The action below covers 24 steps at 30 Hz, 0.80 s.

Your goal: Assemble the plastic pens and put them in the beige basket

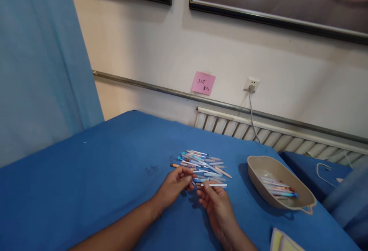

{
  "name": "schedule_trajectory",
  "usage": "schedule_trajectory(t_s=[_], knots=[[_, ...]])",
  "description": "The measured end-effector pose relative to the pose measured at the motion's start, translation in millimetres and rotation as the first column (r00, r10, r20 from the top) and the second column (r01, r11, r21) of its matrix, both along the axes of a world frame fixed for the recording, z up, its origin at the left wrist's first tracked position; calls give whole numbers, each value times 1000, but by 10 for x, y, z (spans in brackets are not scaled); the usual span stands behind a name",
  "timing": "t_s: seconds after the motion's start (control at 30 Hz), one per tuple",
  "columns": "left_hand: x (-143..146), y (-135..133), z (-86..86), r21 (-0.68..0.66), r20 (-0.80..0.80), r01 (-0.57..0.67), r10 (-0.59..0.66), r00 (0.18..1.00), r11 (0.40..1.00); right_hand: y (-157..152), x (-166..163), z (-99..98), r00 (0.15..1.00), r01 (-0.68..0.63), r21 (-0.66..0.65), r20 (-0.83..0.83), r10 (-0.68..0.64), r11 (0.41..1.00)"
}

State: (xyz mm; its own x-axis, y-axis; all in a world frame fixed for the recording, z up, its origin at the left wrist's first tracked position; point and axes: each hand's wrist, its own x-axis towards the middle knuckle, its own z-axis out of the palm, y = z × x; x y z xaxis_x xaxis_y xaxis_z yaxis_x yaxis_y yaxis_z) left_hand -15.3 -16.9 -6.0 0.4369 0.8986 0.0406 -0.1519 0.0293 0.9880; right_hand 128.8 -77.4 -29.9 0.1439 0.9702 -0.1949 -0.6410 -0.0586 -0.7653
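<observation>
A loose pile of several pens (201, 163) lies on a blue-covered table (100, 174). Both my hands meet at the near edge of the pile. My left hand (174, 186) pinches the blue end of a pen (198, 180) with thumb and fingertips. My right hand (215, 201) is curled, its fingers closed on a white pen (215, 184) that sticks out to the right. The two hands almost touch.
A beige oval dish (258, 166) with several pens inside stands to the right of the pile. Yellow paper (283, 241) lies at the table's near right corner. A pink note (203, 83), a wall socket (251, 84) and a radiator (273, 132) are behind. A blue curtain (40, 59) hangs left.
</observation>
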Motion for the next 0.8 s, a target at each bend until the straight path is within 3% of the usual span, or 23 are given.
schedule_trajectory(t_s=[0.17, 0.37, 0.57, 0.7, 0.77, 0.8], knots=[[-48, 108, -26, -11, -74, -111, 110, 991, 994, 59, 119, 3, 998, 59, 24, -3, -59, 998], [-130, 268, -76, 115, -167, -223, 240, 956, 968, 196, 442, -19, 971, 238, 77, 15, -240, 968], [-303, 512, -158, 229, -237, -305, 357, 904, 924, 322, 574, -113, 948, 309, 95, 48, -315, 946], [-198, 408, 78, 262, -239, -378, 440, 866, 888, 379, 557, -171, 945, 311, 98, 70, -318, 945], [-62, 129, 308, 268, -215, -349, 409, 887, 898, 401, 544, -182, 948, 303, 95, 74, -311, 948], [1, -69, 419, 259, -198, -278, 333, 922, 925, 410, 537, -182, 948, 299, 97, 79, -307, 949]])
